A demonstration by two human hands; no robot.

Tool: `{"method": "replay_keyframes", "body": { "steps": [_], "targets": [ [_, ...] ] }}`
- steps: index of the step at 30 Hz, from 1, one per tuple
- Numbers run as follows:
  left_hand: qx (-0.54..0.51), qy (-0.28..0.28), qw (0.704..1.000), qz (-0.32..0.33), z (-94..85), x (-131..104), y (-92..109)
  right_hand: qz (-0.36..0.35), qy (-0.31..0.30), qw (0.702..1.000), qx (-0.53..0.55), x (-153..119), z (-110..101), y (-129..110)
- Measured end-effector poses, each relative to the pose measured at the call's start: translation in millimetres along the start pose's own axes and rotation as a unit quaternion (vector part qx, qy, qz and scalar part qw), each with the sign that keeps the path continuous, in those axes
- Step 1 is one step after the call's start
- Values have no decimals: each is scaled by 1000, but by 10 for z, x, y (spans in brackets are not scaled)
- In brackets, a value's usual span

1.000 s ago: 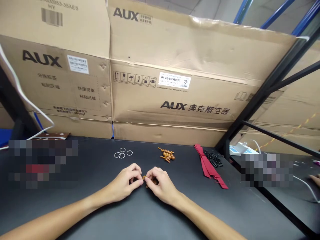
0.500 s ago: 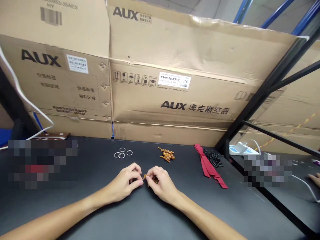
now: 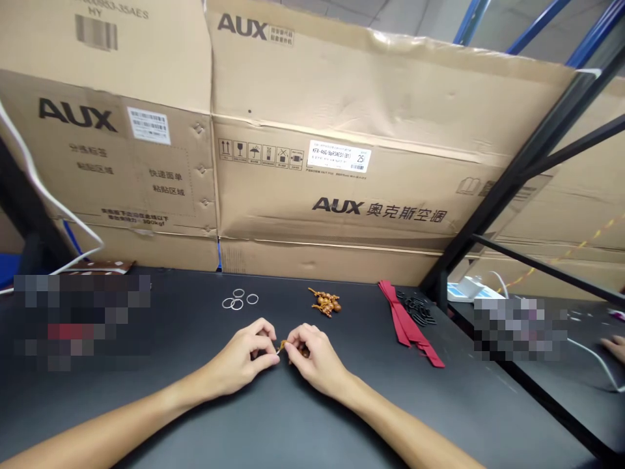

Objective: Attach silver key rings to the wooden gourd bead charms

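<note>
My left hand (image 3: 248,354) is closed in a pinch just above the black tabletop. A thin silvery edge shows at its fingertips and looks like part of a metal ring, mostly hidden by the fingers. Facing it, my right hand (image 3: 316,357) pinches an orange-brown cord (image 3: 282,344) with its thumb and forefinger. Brown beads (image 3: 305,352) on this cord show partly under the right palm. The cord spans the small gap between both hands' fingertips. Beyond the hands lie several loose metal rings (image 3: 252,299) and a small pile of beaded cord pendants (image 3: 328,303).
Red fabric strips (image 3: 410,329) lie on the right beside a heap of black pieces (image 3: 417,309). Tall cardboard (image 3: 332,195) walls the back of the table (image 3: 205,430). A black metal frame (image 3: 502,205) slants along the right. Another person's hand (image 3: 614,348) shows at the far right edge.
Both hands stay in nearly the same place. A little more of the cord and the silvery edge shows between the fingertips. The view has shifted slightly.
</note>
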State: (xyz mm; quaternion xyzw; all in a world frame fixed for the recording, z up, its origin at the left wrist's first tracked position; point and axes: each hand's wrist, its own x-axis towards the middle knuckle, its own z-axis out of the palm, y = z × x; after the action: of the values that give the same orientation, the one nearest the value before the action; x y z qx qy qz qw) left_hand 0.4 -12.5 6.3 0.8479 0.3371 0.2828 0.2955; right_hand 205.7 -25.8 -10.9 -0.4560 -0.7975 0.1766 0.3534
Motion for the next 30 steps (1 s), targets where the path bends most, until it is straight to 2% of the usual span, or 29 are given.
{"method": "replay_keyframes", "body": {
  "steps": [8,14,21,25,30],
  "targets": [
    [17,-1,1000,3,3,-8,5,-34,-30,998,32,-10,-32,-51],
    [12,-2,1000,12,8,-13,-10,11,-7,1000,21,4,-16,-2],
    [35,-5,999,-4,28,-7,-47,12,-6,1000,27,17,-6,45],
    [81,-10,996,24,0,-24,-94,8,0,1000,-2,22,-25,81],
    [184,-32,981,48,-135,-31,-179,-29,-9,995,-97,64,-50,190]
  ]
}}
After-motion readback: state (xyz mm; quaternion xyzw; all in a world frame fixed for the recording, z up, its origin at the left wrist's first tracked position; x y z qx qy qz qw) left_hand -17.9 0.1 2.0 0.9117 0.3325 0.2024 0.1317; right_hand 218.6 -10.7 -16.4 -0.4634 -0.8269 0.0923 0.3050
